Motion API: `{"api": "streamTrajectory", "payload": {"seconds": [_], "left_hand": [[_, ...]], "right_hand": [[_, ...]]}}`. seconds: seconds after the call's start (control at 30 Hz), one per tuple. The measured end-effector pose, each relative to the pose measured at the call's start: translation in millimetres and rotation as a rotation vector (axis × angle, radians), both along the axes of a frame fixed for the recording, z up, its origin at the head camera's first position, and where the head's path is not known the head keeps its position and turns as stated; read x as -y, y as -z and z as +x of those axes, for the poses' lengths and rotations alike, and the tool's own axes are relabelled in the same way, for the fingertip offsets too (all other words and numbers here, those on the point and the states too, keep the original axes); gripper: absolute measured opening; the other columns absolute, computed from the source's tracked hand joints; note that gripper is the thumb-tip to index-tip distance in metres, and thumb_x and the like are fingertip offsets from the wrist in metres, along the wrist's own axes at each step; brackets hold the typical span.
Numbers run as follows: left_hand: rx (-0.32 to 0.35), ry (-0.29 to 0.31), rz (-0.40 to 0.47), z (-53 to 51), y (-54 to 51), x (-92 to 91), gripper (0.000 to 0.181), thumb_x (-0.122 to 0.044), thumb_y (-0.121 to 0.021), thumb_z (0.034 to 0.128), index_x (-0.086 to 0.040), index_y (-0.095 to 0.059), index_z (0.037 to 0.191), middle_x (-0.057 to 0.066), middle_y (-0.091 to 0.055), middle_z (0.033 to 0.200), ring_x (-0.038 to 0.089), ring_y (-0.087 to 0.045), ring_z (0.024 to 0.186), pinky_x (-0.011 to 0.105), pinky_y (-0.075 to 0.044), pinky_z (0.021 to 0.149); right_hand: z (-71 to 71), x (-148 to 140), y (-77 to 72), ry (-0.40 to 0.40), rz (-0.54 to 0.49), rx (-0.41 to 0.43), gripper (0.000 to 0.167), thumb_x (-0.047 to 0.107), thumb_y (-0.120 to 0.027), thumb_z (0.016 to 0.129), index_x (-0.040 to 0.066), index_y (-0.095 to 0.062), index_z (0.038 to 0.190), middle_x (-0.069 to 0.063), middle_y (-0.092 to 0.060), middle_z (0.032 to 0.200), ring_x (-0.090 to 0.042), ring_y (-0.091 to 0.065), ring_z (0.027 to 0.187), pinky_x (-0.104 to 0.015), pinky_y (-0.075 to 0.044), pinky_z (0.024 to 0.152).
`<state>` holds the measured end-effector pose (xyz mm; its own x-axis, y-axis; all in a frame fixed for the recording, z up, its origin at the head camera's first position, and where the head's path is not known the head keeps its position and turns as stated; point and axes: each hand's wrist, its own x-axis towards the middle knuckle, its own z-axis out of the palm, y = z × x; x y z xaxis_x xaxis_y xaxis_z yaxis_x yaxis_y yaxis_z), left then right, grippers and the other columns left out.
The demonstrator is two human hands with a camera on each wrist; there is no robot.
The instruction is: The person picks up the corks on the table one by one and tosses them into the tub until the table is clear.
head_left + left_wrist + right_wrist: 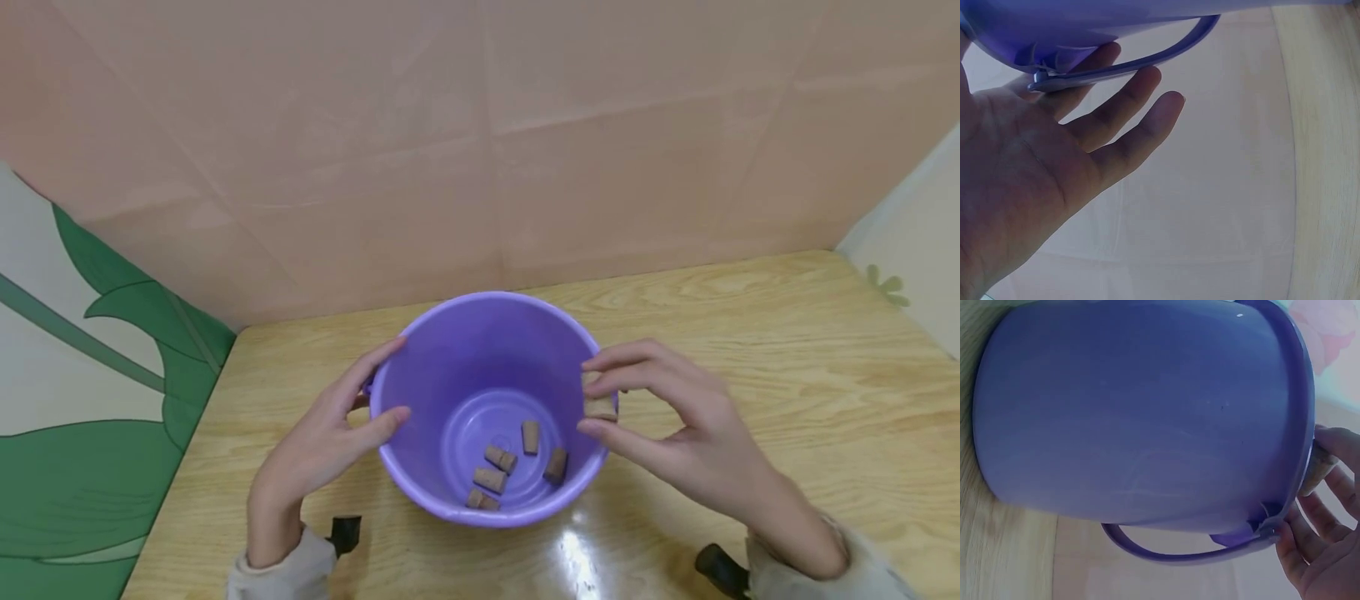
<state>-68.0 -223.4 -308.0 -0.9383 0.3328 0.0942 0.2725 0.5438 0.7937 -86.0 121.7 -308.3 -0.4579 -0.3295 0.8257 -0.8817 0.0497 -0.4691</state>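
Observation:
A purple bucket (491,304) stands upright on the table, its mouth towards me. Several brown tapered corks (531,437) lie scattered on its floor. My left hand (322,442) holds the bucket's left rim, thumb over the inner side; in the left wrist view its other fingers lie outside, by the hanging handle (1179,50). Over the right rim, my right hand (690,425) pinches a cork (600,407) between thumb and fingers. Another cork-coloured piece shows just above it, partly behind the fingers. The right wrist view shows a held cork (1317,469) at the rim.
The bucket rests on a light wood-grain table (750,333). A pinkish sheet (480,167) hangs along the back. Panels with green leaf patterns (75,475) stand at the left. Dark strap ends (722,571) hang near both sleeves.

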Motion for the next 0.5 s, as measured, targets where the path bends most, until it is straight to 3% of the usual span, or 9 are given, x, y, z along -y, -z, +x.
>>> {"api": "streamTrajectory", "payload": {"seconds": [0.17,0.5], "left_hand": [[0.001,-0.003,-0.001,0.5,0.6,0.1,0.069,-0.022,-0.065,0.0955,-0.029,-0.031,0.155,0.007,-0.052,0.143,0.024,-0.059,0.116,0.048,-0.05,0.096],[-0.003,-0.006,-0.009,0.2,0.4,0.0,0.069,-0.022,-0.065,0.0955,-0.03,-0.031,0.155,0.006,-0.052,0.144,0.023,-0.059,0.117,0.044,-0.051,0.097]], "right_hand": [[-0.3,4,0.5,0.038,0.074,0.0,0.029,0.03,-0.073,0.09,0.002,-0.072,0.093,-0.009,-0.069,0.11,-0.009,-0.063,0.108,-0.015,-0.05,0.093],[-2.7,15,1.5,0.036,0.159,0.009,0.022,0.032,-0.066,0.095,0.011,-0.073,0.099,-0.008,-0.067,0.115,-0.013,-0.062,0.109,-0.013,-0.048,0.088]]}}
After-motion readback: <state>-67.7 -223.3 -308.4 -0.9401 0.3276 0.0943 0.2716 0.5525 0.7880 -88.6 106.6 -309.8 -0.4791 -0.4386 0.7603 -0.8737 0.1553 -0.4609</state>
